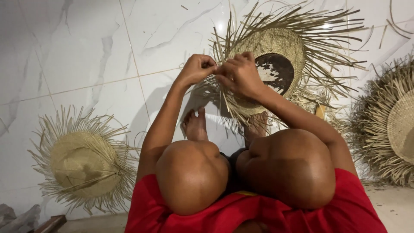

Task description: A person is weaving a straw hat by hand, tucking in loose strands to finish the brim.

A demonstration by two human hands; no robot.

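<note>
Head view: unfinished woven straw hat (276, 47), strands splayed.

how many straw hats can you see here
3: one hat in both hands at top centre, one hat on the floor at lower left, one hat cut off at the right edge. Others may lie out of view.

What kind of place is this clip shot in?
Probably a home or small workshop floor used for hat weaving. The person sits on white marble-look tiles, both hands on a half-woven straw hat, with a finished-looking hat lying beside them.
</note>
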